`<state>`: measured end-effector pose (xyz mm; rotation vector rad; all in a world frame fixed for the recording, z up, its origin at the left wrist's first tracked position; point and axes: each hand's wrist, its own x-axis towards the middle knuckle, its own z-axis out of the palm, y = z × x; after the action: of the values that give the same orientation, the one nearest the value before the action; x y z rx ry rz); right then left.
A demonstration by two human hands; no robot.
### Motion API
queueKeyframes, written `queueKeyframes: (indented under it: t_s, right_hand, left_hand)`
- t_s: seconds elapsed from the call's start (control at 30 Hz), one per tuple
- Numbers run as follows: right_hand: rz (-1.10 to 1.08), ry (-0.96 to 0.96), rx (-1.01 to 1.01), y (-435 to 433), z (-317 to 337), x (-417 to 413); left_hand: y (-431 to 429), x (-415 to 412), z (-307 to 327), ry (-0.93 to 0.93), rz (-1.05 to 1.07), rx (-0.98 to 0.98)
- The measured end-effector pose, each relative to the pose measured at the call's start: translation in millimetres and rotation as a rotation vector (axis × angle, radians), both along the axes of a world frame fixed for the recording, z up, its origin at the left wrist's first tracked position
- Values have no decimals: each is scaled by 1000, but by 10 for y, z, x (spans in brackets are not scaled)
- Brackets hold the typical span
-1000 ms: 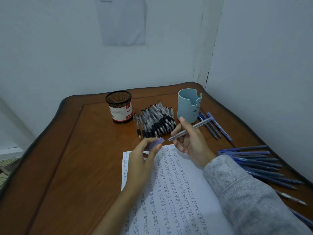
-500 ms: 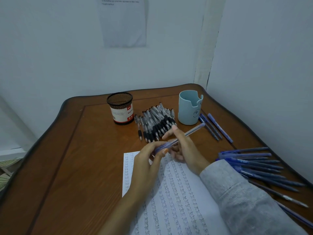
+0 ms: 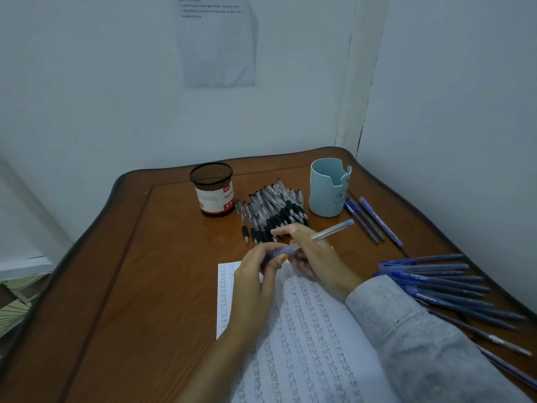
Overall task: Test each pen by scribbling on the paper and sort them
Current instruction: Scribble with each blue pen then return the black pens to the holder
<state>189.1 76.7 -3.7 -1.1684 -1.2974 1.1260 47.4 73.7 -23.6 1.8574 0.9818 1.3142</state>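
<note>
Pen pile (image 3: 273,212) lies between mesh cup (image 3: 213,190) and mug (image 3: 328,189).

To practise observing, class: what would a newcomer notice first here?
The two hands at the centre draw the eye: the right hand holds a clear pen while the left hand pinches a blue cap at its near end, above the scribbled paper. Next come the heap of black-grip pens between the mesh cup and pale blue cup, and the blue pens fanned along the right edge of the table.

Wooden table (image 3: 139,286): mesh cup (image 3: 213,190), blue cup (image 3: 327,190), pen piles (image 3: 276,210), paper (image 3: 305,344)
</note>
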Motion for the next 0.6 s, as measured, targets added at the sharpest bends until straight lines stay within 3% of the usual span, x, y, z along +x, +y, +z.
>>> queueKeyframes:
  t_s: [0.1,0.2,0.27,0.4,0.5,0.6]
  right_hand:
    - [-93,37,63,-24,211,143]
    - [-135,-81,53,-137,452,375]
    - [-119,-267,20,-238,581,532]
    - [33,-836,7,-420,716,706]
    - [-23,-1170,129,-503,723,775]
    - [-313,-1057,165,-537,701,993]
  left_hand:
    - [-8,-4,54,-34,20,-55]
    - [-21,1,96,-87,34,-106]
    - [-41,13,114,-89,19,-109]
    - [-121,67,113,-12,-13,-92]
    - [-121,72,63,137,-71,-127]
    - [-56,12,-9,431,-124,-43]
